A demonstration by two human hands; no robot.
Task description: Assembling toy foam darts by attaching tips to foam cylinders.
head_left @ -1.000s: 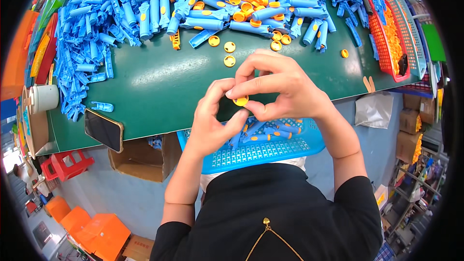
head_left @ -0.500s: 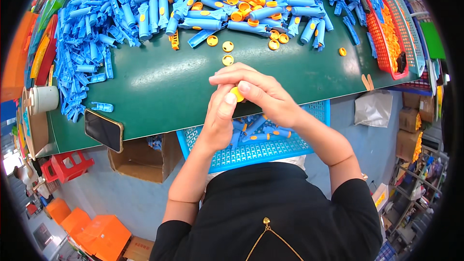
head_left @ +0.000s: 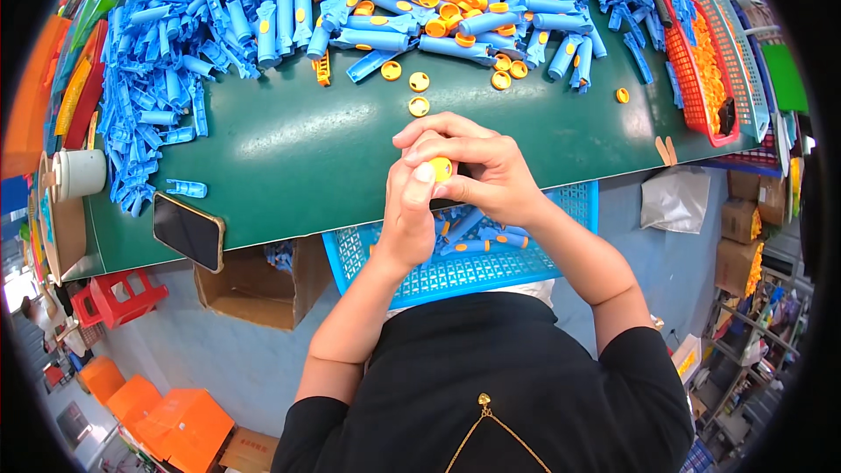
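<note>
Over the table's front edge, my left hand [head_left: 408, 215] is closed with its thumb at a round yellow cap [head_left: 441, 168]. My right hand [head_left: 497, 177] curls around the same cap from the other side, fingers bent over the left hand's fingers. Whatever sits beneath the cap is hidden by my hands. Just beyond them on the green table [head_left: 307, 149] lie loose orange caps [head_left: 420, 106]. Under my forearms a blue mesh basket [head_left: 464, 283] holds several blue tubes with orange parts [head_left: 470, 246].
A big heap of blue plastic parts [head_left: 166, 79] covers the table's far and left sides. At the left lie a phone [head_left: 188, 233] and a white cup [head_left: 81, 174]. A red basket [head_left: 689, 79] of orange pieces stands right. Below is an open cardboard box [head_left: 254, 293].
Both hands have shifted slightly right with the yellow cap. My right hand's fingers, flatter before, are now bent around it, and its thumb has moved below the cap.
</note>
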